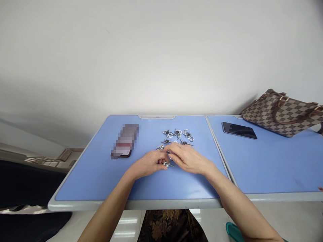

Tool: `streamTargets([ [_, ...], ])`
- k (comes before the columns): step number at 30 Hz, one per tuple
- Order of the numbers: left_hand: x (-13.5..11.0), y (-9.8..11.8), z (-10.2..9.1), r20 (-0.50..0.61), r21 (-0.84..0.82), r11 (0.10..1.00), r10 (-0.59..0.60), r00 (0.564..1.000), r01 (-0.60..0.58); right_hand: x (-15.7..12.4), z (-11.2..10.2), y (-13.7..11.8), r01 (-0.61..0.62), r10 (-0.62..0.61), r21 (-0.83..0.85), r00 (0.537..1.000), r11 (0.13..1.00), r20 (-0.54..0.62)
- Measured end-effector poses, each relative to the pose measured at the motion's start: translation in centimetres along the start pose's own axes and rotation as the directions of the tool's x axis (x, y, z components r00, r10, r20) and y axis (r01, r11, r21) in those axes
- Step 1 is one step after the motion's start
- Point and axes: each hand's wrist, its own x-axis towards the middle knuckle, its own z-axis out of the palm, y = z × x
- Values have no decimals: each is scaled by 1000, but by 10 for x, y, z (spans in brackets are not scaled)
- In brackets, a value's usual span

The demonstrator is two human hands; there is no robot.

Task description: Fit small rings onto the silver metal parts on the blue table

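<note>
My left hand [150, 163] is closed in a pinch on a small silvery metal fitting [167, 164], low over the blue tabletop. Against it from the right, my right hand [186, 157] curls its fingers down, its fingertips meeting those of my left hand. What lies between the right fingertips is mostly hidden. Just beyond both hands lie several similar metal fittings with dark round centres, among them one fitting [188, 134] at the right and another fitting [167, 141] nearer the left. Part of the group is covered by my right hand.
A phone [126, 154], partly blurred out, lies on the left of the blue table [83, 178]. On the adjoining right table [272, 164] are a black phone [239, 130] and a checked handbag [285, 116]. A white wall [161, 57] rises behind both tables.
</note>
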Motion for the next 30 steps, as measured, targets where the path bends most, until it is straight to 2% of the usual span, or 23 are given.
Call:
streamTargets([
  [3,0,1,0,-4,0,1000,18,1000,-18,1,9,1,2,-6,-60,998,998,-63],
  [7,0,2,0,-6,-41,999,7,1000,-7,0,15,4,26,-28,-30,996,999,-86],
  [16,0,0,1,22,-92,996,-2,1000,4,-1,4,3,93,-94,-115,996,989,-6],
  [25,0,5,-1,43,-99,995,-22,999,26,-1,0,-1,60,-48,-143,996,988,81],
  [30,0,5,-1,45,-110,994,-11,999,16,0,0,-2,81,-69,-125,993,989,101],
])
